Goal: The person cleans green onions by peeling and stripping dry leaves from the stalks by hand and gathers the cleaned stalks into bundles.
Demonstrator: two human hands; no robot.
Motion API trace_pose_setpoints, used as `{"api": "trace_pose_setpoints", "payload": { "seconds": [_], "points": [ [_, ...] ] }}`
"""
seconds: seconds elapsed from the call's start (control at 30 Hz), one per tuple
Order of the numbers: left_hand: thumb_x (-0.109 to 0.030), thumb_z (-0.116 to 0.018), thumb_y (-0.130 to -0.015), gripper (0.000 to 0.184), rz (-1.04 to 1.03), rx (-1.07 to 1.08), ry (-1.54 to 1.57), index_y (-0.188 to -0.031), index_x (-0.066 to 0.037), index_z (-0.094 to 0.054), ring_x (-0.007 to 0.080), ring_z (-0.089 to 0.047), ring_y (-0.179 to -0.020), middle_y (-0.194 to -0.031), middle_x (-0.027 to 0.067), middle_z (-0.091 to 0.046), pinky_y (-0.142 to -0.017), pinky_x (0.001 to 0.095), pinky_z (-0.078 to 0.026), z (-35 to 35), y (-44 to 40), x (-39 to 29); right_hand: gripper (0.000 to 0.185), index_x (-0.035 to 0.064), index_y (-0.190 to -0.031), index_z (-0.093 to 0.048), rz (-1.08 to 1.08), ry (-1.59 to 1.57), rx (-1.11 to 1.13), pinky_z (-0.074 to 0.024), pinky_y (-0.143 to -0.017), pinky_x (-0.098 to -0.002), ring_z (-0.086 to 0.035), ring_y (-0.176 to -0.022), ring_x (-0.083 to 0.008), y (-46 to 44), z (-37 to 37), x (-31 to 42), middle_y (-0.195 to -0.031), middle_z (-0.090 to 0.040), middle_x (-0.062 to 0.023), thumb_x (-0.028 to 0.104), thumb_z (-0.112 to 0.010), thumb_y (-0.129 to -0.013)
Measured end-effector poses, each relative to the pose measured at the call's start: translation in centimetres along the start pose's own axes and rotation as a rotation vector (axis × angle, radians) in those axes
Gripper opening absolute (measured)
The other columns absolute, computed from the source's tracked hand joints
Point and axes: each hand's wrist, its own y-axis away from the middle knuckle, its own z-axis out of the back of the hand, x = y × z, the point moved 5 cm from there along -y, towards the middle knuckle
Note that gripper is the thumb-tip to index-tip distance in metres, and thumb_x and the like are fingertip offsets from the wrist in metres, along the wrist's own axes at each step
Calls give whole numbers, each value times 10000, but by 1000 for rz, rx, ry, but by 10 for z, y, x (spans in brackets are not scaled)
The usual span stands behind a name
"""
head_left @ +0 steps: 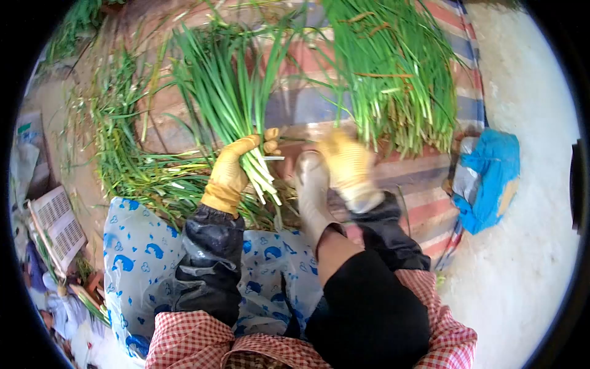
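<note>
My left hand (230,169), in a yellow glove, is closed round the white stem ends of a bunch of garlic chives (227,86). The green leaves fan out beyond the fist, and the cut ends poke out towards me. A short white strip, too unclear to name, shows beside its fingers. My right hand (347,163), also in a yellow glove, is smeared by motion just right of a beige boot (310,184). Its fingers cannot be made out. Above it lies a large pile of chives (399,80), stems pointing towards me.
Striped sheeting (424,178) covers the ground. Loose leaves and trimmings (123,135) lie along the left and under my left hand. A blue bag (491,178) stands at the right edge. A white slatted crate (58,224) is at far left. A whale-patterned plastic apron (138,258) covers my lap.
</note>
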Motion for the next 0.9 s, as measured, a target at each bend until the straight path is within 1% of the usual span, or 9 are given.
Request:
{"api": "trace_pose_setpoints", "payload": {
  "seconds": [0.03,0.1,0.23,0.37,0.43,0.5,0.57,0.63,0.9],
  "points": [
    [-160,-575,-838,429,12,16,3,-1195,69,-508,253,-639,-843,-985,139,-636,-693,379,-559,13,-5,0,356,80,-972,-616,-409,48,191,-491,-588,-425,-632,-668,-328,-11,15,-33,-751,-644,-149,409,-564,-847],
    [-182,-568,-846,451,-15,-4,0,-1207,79,-497,223,-630,-774,-886,110,-637,-621,347,-559,10,-1,-8,388,42,-975,-610,-604,148,184,-492,-631,-424,-626,-684,-341,-7,23,-84,-755,-645,-188,400,-577,-829],
    [-194,-558,-856,410,51,3,21,-1169,67,-519,191,-601,-665,-778,80,-605,-611,342,-563,11,10,-4,425,-2,-1024,-579,-561,164,350,-486,-670,-407,-631,-693,-304,5,-11,-130,-759,-646,-199,370,-592,-819],
    [-127,-572,-834,320,36,-66,76,-1096,54,-552,180,-590,-676,-798,104,-608,-640,321,-549,22,29,-3,225,53,-938,-645,-873,-1342,427,-422,-529,-258,-523,-585,-102,19,9,-35,-605,-557,-10,252,-591,-847],
    [-94,-573,-822,310,-10,-161,211,-1096,50,-551,184,-587,-689,-853,108,-620,-659,313,-543,16,43,-5,148,64,-887,-647,-594,-1582,870,-387,-500,-231,-493,-567,-74,23,39,51,-616,-537,18,201,-598,-857],
    [-47,-590,-791,370,-13,-274,159,-1145,54,-548,230,-624,-785,-1022,145,-639,-704,338,-544,73,44,4,100,52,-874,-639,-99,-1314,1502,-406,-534,-235,-518,-602,-65,37,61,114,-656,-563,15,137,-588,-867],
    [-63,-604,-781,347,-124,-250,176,-1108,47,-575,231,-631,-796,-1017,140,-650,-728,352,-547,78,60,-5,119,60,-870,-633,67,-1177,1024,-420,-539,-253,-525,-580,-106,24,15,116,-663,-564,-2,174,-599,-863],
    [-120,-637,-759,309,-74,-297,106,-1024,37,-620,245,-640,-791,-958,138,-668,-727,355,-541,90,70,-9,140,41,-844,-620,-29,-1147,825,-409,-530,-243,-521,-581,-101,7,-16,114,-664,-560,-2,176,-592,-867],
    [-95,-623,-761,380,-157,-333,296,-1114,33,-565,227,-629,-788,-956,123,-652,-705,357,-531,121,101,-31,162,61,-846,-603,-336,-1457,957,-312,-419,-193,-423,-467,-51,-14,-34,170,-587,-470,43,200,-562,-918]
  ]
}}
